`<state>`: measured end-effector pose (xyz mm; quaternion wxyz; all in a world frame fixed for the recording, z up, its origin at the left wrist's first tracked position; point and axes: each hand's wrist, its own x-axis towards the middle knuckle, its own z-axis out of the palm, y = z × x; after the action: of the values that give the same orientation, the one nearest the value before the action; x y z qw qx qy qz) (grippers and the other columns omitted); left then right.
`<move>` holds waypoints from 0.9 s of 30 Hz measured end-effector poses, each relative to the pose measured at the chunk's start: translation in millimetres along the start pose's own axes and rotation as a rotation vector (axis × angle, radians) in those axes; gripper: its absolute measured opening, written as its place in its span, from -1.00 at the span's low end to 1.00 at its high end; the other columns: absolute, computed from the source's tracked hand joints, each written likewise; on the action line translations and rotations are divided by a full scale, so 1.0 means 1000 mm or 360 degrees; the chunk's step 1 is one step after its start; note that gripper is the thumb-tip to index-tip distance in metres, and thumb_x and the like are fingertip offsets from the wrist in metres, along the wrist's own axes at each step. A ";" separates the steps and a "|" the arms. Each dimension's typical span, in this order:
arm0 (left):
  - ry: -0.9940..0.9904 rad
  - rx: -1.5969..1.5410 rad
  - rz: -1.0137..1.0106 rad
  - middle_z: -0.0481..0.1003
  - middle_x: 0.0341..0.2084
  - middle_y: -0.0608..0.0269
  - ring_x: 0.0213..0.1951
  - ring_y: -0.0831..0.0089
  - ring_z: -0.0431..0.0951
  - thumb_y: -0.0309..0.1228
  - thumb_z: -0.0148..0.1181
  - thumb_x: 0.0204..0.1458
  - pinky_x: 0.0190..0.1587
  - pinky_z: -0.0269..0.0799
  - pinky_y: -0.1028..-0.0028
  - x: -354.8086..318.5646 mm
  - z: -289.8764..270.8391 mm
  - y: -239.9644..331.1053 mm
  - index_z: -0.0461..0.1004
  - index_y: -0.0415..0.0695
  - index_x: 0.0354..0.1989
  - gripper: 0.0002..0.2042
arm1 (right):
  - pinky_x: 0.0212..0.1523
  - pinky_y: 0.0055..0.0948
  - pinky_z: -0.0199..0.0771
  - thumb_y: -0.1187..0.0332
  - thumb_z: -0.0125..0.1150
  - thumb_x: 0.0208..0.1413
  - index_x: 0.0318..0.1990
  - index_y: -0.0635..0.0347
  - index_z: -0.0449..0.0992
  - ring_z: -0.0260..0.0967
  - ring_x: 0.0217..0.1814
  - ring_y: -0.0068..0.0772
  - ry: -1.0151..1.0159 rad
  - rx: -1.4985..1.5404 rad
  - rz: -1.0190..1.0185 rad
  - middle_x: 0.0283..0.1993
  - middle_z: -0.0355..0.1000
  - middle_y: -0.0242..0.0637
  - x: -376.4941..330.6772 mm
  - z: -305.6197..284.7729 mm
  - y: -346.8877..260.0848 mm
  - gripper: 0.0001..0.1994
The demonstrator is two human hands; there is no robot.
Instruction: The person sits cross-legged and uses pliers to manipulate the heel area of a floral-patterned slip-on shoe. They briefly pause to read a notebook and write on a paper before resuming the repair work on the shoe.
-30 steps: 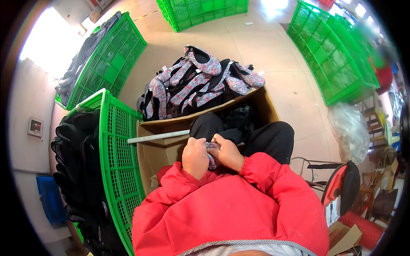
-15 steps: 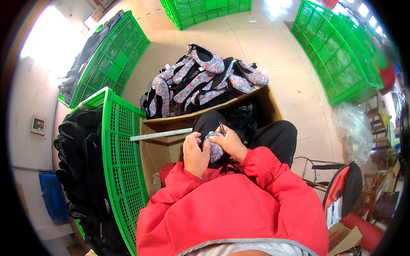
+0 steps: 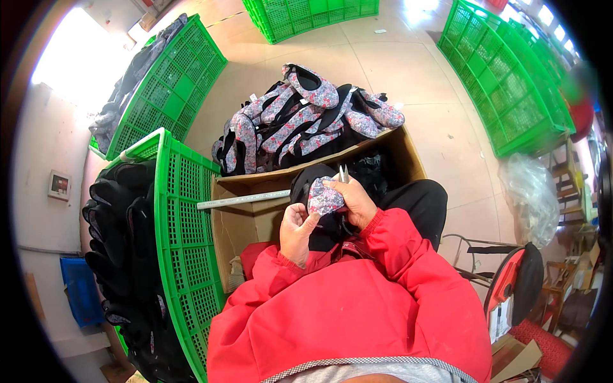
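Note:
My left hand [image 3: 297,233] and my right hand [image 3: 355,202] hold a small floral-patterned fabric piece [image 3: 324,198] with black backing above my lap. My right hand also pinches a small pair of metal snips [image 3: 343,173], their tips pointing up past the fabric. Both red sleeves [image 3: 396,246] come in from below. A pile of floral backpacks [image 3: 300,118] with black straps lies just beyond, on the far side of an open cardboard box [image 3: 249,220].
A green plastic crate [image 3: 182,255] stacked with black bags [image 3: 124,242] stands at my left. More green crates [image 3: 511,83] stand at the right and far back. A clear plastic bag [image 3: 530,198] and a red stool [image 3: 514,287] are on my right.
Both hands have lifted the fabric piece up and away from my lap. The snips now show upright in my right hand.

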<state>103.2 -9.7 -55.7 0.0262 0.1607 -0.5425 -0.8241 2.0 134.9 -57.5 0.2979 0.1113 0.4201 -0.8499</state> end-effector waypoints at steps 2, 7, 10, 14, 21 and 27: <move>0.0014 -0.0044 0.0029 0.42 -0.25 0.31 -0.23 0.61 0.42 -0.46 0.36 0.05 -0.13 0.39 0.61 -0.003 0.004 0.005 0.31 -0.22 -0.07 -0.64 | -0.35 -0.51 0.52 0.45 0.26 0.14 -0.26 0.19 0.40 0.48 -0.36 -0.53 0.0025 0.0026 -0.0082 -0.34 0.48 -0.34 -0.002 0.005 -0.002 -0.87; 0.0045 -0.0036 -0.0035 0.46 -0.25 0.32 -0.23 0.58 0.46 -0.53 0.30 0.08 -0.15 0.42 0.58 -0.005 0.001 0.014 0.33 -0.20 -0.08 -0.70 | -0.34 -0.52 0.48 0.48 0.27 0.13 -0.30 0.18 0.38 0.43 -0.40 -0.57 0.0144 -0.0049 -0.0268 -0.39 0.43 -0.39 -0.001 0.014 0.008 -0.86; 0.0017 -0.0247 -0.0201 0.49 -0.24 0.29 -0.25 0.55 0.49 -0.54 0.31 0.07 -0.19 0.44 0.56 0.000 -0.006 0.017 0.36 -0.21 -0.09 -0.72 | -0.33 -0.55 0.44 0.48 0.28 0.11 -0.29 0.19 0.39 0.40 -0.38 -0.62 0.0197 -0.0132 -0.0436 -0.40 0.42 -0.40 0.004 0.010 0.025 -0.86; 0.0129 -0.0320 -0.0359 0.49 -0.34 0.32 -0.38 0.60 0.47 -0.55 0.37 0.00 -0.28 0.39 0.62 0.000 -0.008 0.024 0.37 -0.18 -0.17 -0.71 | -0.31 -0.55 0.38 0.44 0.29 0.11 -0.31 0.24 0.40 0.33 -0.38 -0.65 0.0391 -0.0637 -0.0741 -0.42 0.40 -0.42 0.003 0.012 0.038 -0.85; 0.0220 -0.0106 -0.0187 0.48 -0.40 0.36 -0.42 0.63 0.44 -0.58 0.32 0.02 -0.34 0.33 0.64 0.000 -0.013 0.011 0.41 -0.17 -0.26 -0.81 | -0.34 -0.33 0.40 0.34 0.26 0.15 -0.30 0.28 0.39 0.38 -0.44 -0.35 0.0599 -0.1043 -0.1034 -0.45 0.42 -0.21 -0.001 0.017 0.050 -0.79; 0.0476 0.0842 0.0399 0.35 -0.47 0.35 -0.45 0.58 0.30 -0.64 0.28 -0.04 -0.35 0.25 0.58 -0.002 -0.010 -0.009 0.35 -0.19 -0.38 -0.81 | -0.36 -0.28 0.40 0.28 0.25 0.17 -0.26 0.27 0.38 0.41 -0.46 -0.19 0.0636 -0.1089 -0.1055 -0.48 0.41 -0.15 -0.002 0.020 0.054 -0.76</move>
<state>109.3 -14.1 -66.6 0.1642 0.2130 -0.7436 -0.6122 37.7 94.8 -79.5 -0.0542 0.0286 0.7355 -0.6748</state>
